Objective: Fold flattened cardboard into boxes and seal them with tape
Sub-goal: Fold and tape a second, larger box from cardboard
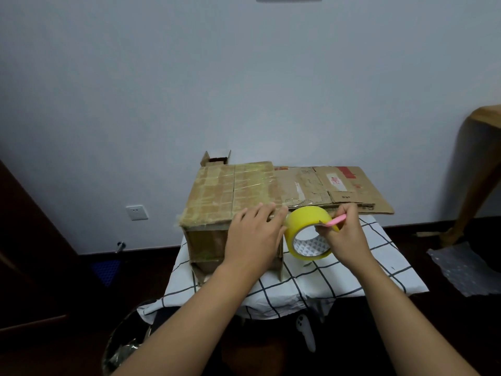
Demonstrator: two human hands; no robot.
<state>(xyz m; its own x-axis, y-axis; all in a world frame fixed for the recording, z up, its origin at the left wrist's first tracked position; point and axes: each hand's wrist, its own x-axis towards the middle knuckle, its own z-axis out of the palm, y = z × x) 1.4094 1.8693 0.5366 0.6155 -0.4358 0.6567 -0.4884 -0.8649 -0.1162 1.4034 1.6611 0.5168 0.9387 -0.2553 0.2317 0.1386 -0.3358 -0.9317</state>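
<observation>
A folded cardboard box (230, 194), its top covered in strips of clear tape, stands on the left of a small table. My left hand (254, 234) lies flat on the box's near right corner, fingers spread over the edge. A yellow tape roll (305, 221) hangs just right of that corner. My right hand (344, 234) grips a pink cutter (336, 220) held against the top of the roll. Flattened cardboard sheets (349, 191) lie at the back right of the table.
A white cloth with black grid lines (352, 272) covers the table. A small open box (215, 158) sits behind the taped box by the wall. A bin (124, 346) stands at the lower left, bubble wrap (466, 270) lies on the floor at right, and a white controller (306, 332) hangs below the table.
</observation>
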